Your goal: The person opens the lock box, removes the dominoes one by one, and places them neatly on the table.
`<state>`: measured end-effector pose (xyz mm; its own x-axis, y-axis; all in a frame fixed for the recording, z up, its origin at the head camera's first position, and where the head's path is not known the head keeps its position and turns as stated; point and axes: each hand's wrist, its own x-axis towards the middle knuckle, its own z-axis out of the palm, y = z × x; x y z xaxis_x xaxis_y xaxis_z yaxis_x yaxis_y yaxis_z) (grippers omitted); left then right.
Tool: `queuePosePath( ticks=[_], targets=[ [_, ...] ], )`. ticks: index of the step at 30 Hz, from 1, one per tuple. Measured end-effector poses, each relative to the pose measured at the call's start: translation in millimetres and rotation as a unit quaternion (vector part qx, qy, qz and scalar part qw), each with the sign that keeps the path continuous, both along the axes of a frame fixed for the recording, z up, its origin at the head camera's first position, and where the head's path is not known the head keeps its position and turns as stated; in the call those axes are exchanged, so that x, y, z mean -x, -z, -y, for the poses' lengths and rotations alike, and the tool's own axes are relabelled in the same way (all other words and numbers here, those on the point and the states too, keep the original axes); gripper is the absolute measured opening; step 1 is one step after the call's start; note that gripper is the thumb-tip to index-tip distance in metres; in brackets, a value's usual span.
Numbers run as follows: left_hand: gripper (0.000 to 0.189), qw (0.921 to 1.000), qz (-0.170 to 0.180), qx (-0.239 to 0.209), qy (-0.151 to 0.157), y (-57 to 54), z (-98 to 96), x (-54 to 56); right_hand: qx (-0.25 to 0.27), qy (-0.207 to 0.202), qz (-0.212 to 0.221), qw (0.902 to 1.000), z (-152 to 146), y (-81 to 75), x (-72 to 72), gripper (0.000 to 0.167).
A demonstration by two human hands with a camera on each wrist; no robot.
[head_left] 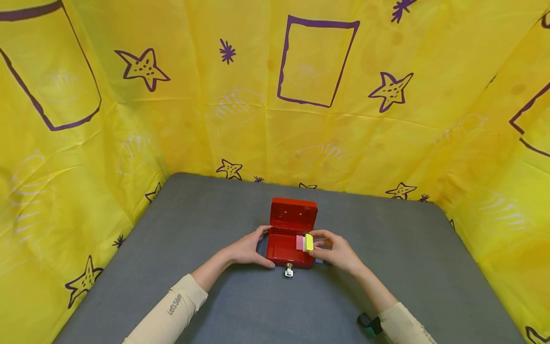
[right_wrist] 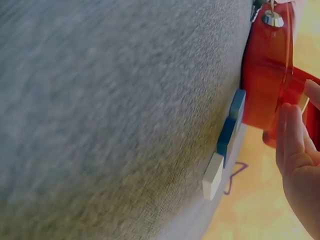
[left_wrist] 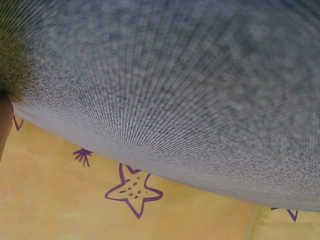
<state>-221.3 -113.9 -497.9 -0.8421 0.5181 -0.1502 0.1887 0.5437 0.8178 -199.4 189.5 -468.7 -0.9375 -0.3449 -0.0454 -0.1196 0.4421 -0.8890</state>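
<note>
A small red cash box (head_left: 289, 260) stands on the table with its lid (head_left: 294, 213) raised. Keys (head_left: 289, 271) hang from the lock on its front. My left hand (head_left: 248, 249) holds the box's left side, thumb at the front corner and fingers at the back corner. Over the box's right part, my right hand (head_left: 340, 253) pinches a flat yellow block (head_left: 309, 242) between thumb and fingers. A pink block (head_left: 299, 242) lies inside, just left of the yellow one, with a pale piece between them. In the right wrist view the right hand covers the yellow block.
Beside the box's right wall, a light blue block (right_wrist: 238, 104), a dark blue block (right_wrist: 227, 136) and a white block (right_wrist: 213, 177) stand in a row. A black strap (head_left: 370, 325) shows by the right sleeve. Yellow patterned cloth (head_left: 258, 129) walls in the grey table (head_left: 266, 306).
</note>
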Motion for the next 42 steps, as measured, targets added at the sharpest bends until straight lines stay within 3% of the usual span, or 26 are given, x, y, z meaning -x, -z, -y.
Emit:
queuePosePath(
  ticks=[21, 29, 42],
  targets=[
    [0.101, 1.0000, 0.006, 0.000, -0.004, -1.7, -0.3, -1.7, -0.039, 0.033, 0.004, 0.9987, -38.4, 4.1, -7.4, 0.046],
    [0.101, 0.9998, -0.015, -0.014, 0.009, -1.1, -0.9, -0.2, -0.041, 0.038, 0.002, 0.9985, -54.4, 6.6, -10.8, 0.048],
    [0.101, 1.0000, 0.000, -0.001, -0.004, -2.1, -1.5, -1.0, -0.050, 0.050, -0.007, 0.9975, -79.9, 10.3, -15.7, 0.049]
  ],
)
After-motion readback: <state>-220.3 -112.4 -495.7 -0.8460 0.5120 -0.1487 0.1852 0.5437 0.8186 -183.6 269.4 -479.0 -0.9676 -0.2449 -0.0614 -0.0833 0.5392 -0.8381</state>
